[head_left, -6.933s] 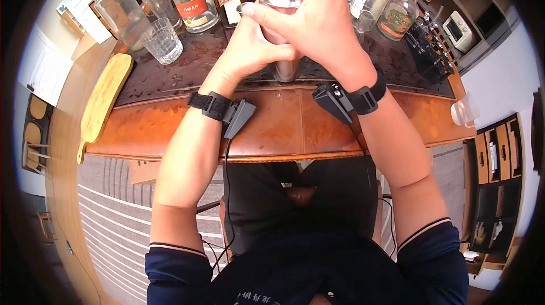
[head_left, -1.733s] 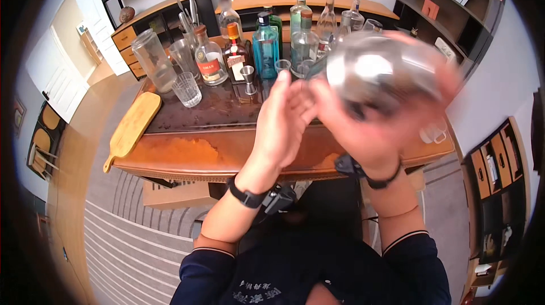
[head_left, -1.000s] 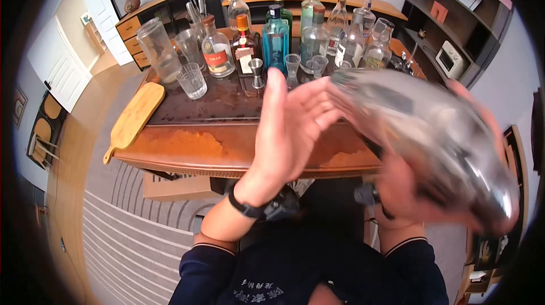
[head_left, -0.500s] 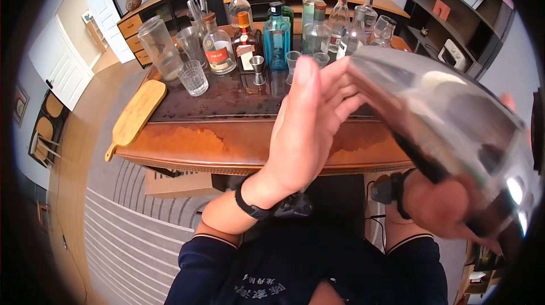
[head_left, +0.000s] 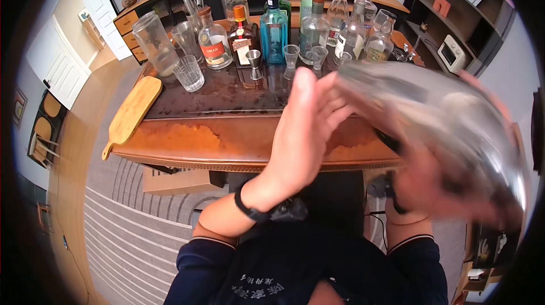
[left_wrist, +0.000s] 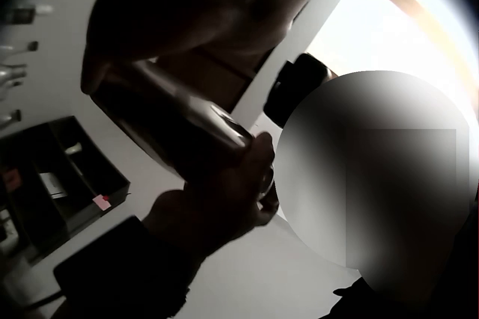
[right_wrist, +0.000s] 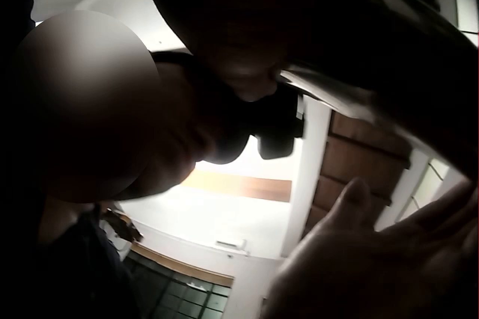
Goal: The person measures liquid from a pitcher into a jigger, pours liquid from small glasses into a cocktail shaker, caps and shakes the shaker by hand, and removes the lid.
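A large shiny metal shaker, blurred, is held up tilted at the right of the head view. My left hand has its thumb raised and its fingers extended against the shaker's near-left end. My right hand, also blurred, grips the far-right end from below. In the left wrist view the right hand curls round one end of the shaker, and the left hand is dark at the other end. The right wrist view shows the left hand with its thumb apart from its fingers.
On the table stand several bottles, including a blue bottle. A steel jigger, a cut glass tumbler and small glasses stand before them. A wooden board lies along the left edge.
Earlier the hands held the shaker upright over the table. It then rose and swung right, closer to the head camera. Over the last half second it has shifted slightly left, with both hands still on it.
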A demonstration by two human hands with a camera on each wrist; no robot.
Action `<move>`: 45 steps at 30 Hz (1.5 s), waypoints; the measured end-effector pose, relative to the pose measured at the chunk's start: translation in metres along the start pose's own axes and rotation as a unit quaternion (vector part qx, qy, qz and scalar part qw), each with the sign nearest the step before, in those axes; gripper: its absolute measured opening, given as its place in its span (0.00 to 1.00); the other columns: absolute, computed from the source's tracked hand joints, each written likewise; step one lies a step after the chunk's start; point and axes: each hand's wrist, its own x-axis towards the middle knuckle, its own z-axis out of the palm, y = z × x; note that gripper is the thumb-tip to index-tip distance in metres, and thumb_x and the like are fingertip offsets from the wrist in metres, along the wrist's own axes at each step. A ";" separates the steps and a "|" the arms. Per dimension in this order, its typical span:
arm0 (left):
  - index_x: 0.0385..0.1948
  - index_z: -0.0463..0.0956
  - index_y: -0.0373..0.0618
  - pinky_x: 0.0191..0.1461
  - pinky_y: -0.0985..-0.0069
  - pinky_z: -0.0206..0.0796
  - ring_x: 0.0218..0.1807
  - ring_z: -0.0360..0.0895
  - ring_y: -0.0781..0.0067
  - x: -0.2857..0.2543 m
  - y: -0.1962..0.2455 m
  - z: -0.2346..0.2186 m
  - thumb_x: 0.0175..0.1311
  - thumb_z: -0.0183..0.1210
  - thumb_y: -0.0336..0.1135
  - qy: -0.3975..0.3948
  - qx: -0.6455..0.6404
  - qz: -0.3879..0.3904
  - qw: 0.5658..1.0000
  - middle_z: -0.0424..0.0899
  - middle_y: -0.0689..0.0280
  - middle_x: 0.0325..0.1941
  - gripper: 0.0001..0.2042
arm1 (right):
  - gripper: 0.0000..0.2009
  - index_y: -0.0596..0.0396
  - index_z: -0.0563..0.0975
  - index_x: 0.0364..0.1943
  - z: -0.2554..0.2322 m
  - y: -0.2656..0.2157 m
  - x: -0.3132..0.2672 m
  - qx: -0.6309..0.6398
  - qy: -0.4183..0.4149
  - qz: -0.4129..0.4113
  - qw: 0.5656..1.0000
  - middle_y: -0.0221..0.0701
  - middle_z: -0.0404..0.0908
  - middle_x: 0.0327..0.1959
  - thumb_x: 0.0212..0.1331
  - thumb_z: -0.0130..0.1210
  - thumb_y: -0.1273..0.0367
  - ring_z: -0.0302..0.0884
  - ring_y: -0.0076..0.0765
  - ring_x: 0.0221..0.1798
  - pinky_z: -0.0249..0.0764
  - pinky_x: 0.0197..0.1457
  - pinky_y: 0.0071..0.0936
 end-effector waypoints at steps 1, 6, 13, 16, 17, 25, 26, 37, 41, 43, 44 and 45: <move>0.57 0.73 0.31 0.68 0.67 0.63 0.55 0.77 0.70 0.014 -0.017 -0.036 0.73 0.34 0.77 0.003 -0.009 -0.137 0.991 0.83 0.59 0.54 0.46 | 0.45 0.57 0.60 0.72 0.033 0.010 0.011 0.002 0.114 -0.037 0.993 0.43 0.72 0.64 0.50 0.75 0.69 0.72 0.42 0.68 0.72 0.69 0.38; 0.59 0.72 0.27 0.68 0.64 0.67 0.55 0.81 0.63 0.025 -0.041 -0.064 0.69 0.33 0.80 -0.003 0.013 -0.228 0.974 0.85 0.55 0.53 0.52 | 0.51 0.55 0.59 0.71 0.085 0.053 0.040 0.040 0.312 -0.141 0.939 0.39 0.67 0.63 0.42 0.81 0.67 0.72 0.39 0.63 0.76 0.62 0.35; 0.66 0.67 0.31 0.76 0.62 0.57 0.65 0.73 0.67 0.008 0.007 -0.002 0.75 0.37 0.73 -0.025 0.094 0.037 0.995 0.76 0.55 0.65 0.44 | 0.44 0.59 0.62 0.69 0.049 0.010 0.027 -0.019 0.217 -0.119 0.969 0.41 0.73 0.60 0.49 0.77 0.65 0.76 0.42 0.62 0.77 0.65 0.38; 0.70 0.65 0.39 0.70 0.67 0.67 0.65 0.76 0.63 0.024 -0.048 -0.072 0.75 0.30 0.74 0.045 0.029 -0.284 0.957 0.77 0.56 0.67 0.44 | 0.47 0.57 0.63 0.68 0.106 0.045 0.029 0.053 0.193 -0.005 0.980 0.42 0.70 0.63 0.43 0.81 0.67 0.73 0.40 0.64 0.74 0.66 0.38; 0.71 0.64 0.41 0.70 0.66 0.66 0.66 0.75 0.63 0.018 -0.057 -0.075 0.75 0.30 0.73 0.057 0.046 -0.280 0.957 0.76 0.56 0.67 0.43 | 0.48 0.56 0.61 0.69 0.114 0.052 0.025 0.086 0.202 -0.026 0.975 0.41 0.68 0.64 0.42 0.81 0.68 0.71 0.40 0.65 0.73 0.67 0.38; 0.65 0.68 0.31 0.75 0.67 0.55 0.68 0.70 0.67 -0.007 0.014 0.033 0.69 0.30 0.81 -0.107 0.039 0.107 0.988 0.76 0.57 0.65 0.52 | 0.34 0.62 0.66 0.69 0.023 -0.025 0.000 0.071 0.297 0.098 0.947 0.47 0.80 0.57 0.60 0.66 0.66 0.83 0.45 0.58 0.83 0.61 0.38; 0.65 0.68 0.31 0.75 0.67 0.55 0.68 0.70 0.67 -0.004 0.011 0.027 0.69 0.30 0.81 -0.107 0.038 0.108 0.988 0.76 0.57 0.65 0.52 | 0.37 0.61 0.65 0.70 0.023 -0.018 0.005 0.000 0.231 0.011 0.973 0.47 0.79 0.57 0.57 0.69 0.66 0.82 0.46 0.59 0.82 0.61 0.39; 0.55 0.74 0.36 0.72 0.68 0.60 0.64 0.74 0.67 0.017 0.011 0.012 0.70 0.39 0.78 -0.084 0.116 0.039 0.989 0.79 0.58 0.61 0.44 | 0.37 0.67 0.67 0.66 0.012 0.014 -0.011 0.056 0.189 -0.092 0.976 0.46 0.81 0.55 0.52 0.72 0.70 0.80 0.44 0.61 0.79 0.65 0.37; 0.63 0.70 0.34 0.73 0.67 0.60 0.64 0.74 0.66 0.021 -0.003 -0.003 0.72 0.40 0.75 -0.055 0.131 0.058 0.988 0.79 0.56 0.62 0.44 | 0.42 0.64 0.65 0.67 0.066 0.030 0.009 0.080 0.220 -0.082 0.969 0.42 0.79 0.55 0.47 0.76 0.70 0.80 0.38 0.55 0.80 0.60 0.33; 0.63 0.71 0.33 0.70 0.66 0.65 0.64 0.76 0.62 0.037 -0.041 -0.056 0.72 0.40 0.74 -0.011 0.023 -0.135 0.991 0.79 0.54 0.64 0.44 | 0.44 0.62 0.64 0.68 0.099 0.041 0.038 0.088 0.242 -0.072 0.964 0.40 0.78 0.56 0.44 0.78 0.70 0.80 0.35 0.52 0.80 0.58 0.31; 0.63 0.71 0.32 0.68 0.65 0.70 0.64 0.78 0.59 0.041 -0.053 -0.072 0.72 0.40 0.74 0.038 -0.086 -0.318 0.943 0.78 0.51 0.65 0.44 | 0.46 0.61 0.64 0.68 0.102 0.052 0.029 0.092 0.252 -0.068 0.961 0.39 0.78 0.56 0.43 0.79 0.70 0.80 0.34 0.51 0.81 0.57 0.30; 0.63 0.71 0.32 0.68 0.65 0.70 0.64 0.78 0.59 0.039 -0.051 -0.068 0.72 0.40 0.74 0.037 -0.085 -0.321 0.943 0.78 0.51 0.65 0.44 | 0.42 0.55 0.70 0.65 0.105 0.049 0.025 0.128 0.263 -0.017 0.956 0.37 0.78 0.55 0.41 0.80 0.70 0.78 0.36 0.57 0.79 0.55 0.27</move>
